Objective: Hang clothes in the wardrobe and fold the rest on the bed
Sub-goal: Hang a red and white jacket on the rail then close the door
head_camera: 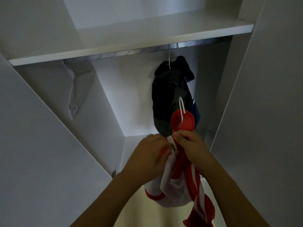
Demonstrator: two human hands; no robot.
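Head view: both hands, left (148, 154) and right (191, 145), raised, gripping red-white shirt (178, 190).

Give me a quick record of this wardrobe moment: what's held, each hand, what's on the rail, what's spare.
held: red and white shirt on a white hanger
left hand: grips the shirt
right hand: grips the shirt below its collar
on rail: dark clothes, hung at right
spare: clear hangers, at left
step: shirt not yet hung
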